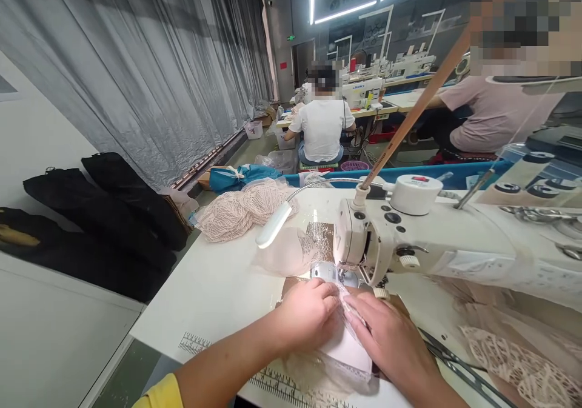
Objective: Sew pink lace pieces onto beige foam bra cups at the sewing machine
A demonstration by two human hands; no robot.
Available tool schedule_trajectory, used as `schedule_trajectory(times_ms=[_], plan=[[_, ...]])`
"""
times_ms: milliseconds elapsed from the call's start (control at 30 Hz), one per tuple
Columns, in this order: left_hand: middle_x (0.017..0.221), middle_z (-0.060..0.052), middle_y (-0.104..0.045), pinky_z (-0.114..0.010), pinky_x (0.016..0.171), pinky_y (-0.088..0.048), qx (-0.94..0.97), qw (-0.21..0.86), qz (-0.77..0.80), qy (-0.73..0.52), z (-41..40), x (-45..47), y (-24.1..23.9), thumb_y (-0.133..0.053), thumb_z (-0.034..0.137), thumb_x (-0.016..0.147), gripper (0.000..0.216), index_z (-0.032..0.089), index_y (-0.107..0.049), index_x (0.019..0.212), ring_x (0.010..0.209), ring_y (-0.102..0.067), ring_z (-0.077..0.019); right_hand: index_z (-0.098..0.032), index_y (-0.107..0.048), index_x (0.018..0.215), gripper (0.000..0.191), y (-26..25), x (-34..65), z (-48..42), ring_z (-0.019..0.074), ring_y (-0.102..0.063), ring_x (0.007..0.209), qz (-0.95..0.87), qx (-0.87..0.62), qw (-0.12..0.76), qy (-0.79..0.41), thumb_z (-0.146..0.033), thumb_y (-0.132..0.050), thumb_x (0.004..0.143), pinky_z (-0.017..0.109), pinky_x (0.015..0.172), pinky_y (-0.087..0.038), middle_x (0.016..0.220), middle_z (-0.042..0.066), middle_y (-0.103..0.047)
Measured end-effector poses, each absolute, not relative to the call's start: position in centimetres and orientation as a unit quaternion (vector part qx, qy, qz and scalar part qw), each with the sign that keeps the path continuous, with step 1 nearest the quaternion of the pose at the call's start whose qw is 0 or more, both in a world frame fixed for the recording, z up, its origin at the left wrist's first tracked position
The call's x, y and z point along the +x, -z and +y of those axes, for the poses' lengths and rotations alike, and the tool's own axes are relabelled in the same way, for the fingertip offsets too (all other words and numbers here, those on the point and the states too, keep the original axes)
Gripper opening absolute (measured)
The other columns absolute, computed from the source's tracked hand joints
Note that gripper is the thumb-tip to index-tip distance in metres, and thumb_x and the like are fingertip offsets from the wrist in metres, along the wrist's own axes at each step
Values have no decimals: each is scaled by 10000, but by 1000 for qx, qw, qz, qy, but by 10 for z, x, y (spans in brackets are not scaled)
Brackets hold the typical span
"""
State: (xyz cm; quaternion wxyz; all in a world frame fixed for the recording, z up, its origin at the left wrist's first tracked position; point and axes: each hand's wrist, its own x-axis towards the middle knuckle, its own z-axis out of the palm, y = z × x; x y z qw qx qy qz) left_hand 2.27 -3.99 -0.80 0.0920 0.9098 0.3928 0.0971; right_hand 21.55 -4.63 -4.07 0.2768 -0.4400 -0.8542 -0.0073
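Note:
Pale pink lace-edged fabric (348,348) lies on the bed of a white sewing machine (352,238), running up under the presser foot area. My left hand (309,311) is closed on the fabric's left side, fingers curled just in front of the needle. My right hand (391,335) lies on the fabric's right side, its fingers stretched out toward the needle. The needle itself is too small to make out. Sheer fabric (286,251) spreads behind my left hand. Black scissors (459,362) lie to the right of my right hand.
Bundled lace pieces (243,209) rest at the table's back left. A lamp (274,225) on a bent neck hangs over the table. More lace (522,365) lies at right. Thread cones (530,174) stand behind the machine. Two people sit at machines farther back.

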Motion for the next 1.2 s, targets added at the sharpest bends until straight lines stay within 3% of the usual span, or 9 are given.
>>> schedule_trajectory(times_ms=[267, 633, 833, 1100, 1200], plan=[[1314, -109, -545, -397, 913, -463, 907, 104, 401, -73, -30, 18, 0, -499, 357, 867, 503, 141, -464, 1320, 1096, -521, -270, -149, -671, 1071, 336, 38, 211, -42, 193, -656, 631, -857, -452, 244, 43, -188, -395, 883, 329, 567, -503, 908, 79, -726], [1362, -138, -514, -403, 975, -424, 925, 108, 361, -56, -8, 13, 4, -493, 405, 855, 590, 102, -457, 1359, 1141, -501, -286, -174, -672, 1073, 319, 43, 207, -38, 184, -640, 581, -842, -487, 223, 57, -173, -435, 860, 307, 526, -477, 865, 54, -734], [1370, -122, -513, -391, 979, -417, 935, 108, 336, -37, 3, 6, 1, -498, 437, 856, 625, 109, -441, 1384, 1152, -490, -285, -200, -712, 928, 276, 40, 206, -37, 210, -661, 646, -828, -509, 226, 64, -170, -454, 835, 308, 565, -505, 820, 63, -737], [1271, -115, -563, -400, 1007, -362, 946, 73, 312, -44, -2, 4, -13, -545, 208, 762, 466, 119, -555, 1219, 1112, -495, -269, -169, -730, 921, 410, 31, 211, -38, 189, -599, 537, -819, -507, 257, 79, -124, -324, 898, 293, 523, -472, 623, 69, -667], [1146, -117, -600, -424, 1023, -330, 944, 73, 313, -72, -11, 7, -9, -520, 266, 840, 347, 128, -570, 1155, 1058, -514, -260, -173, -725, 958, 418, 33, 212, -39, 191, -617, 598, -827, -492, 263, 65, -116, -315, 897, 293, 562, -473, 666, 72, -677]])
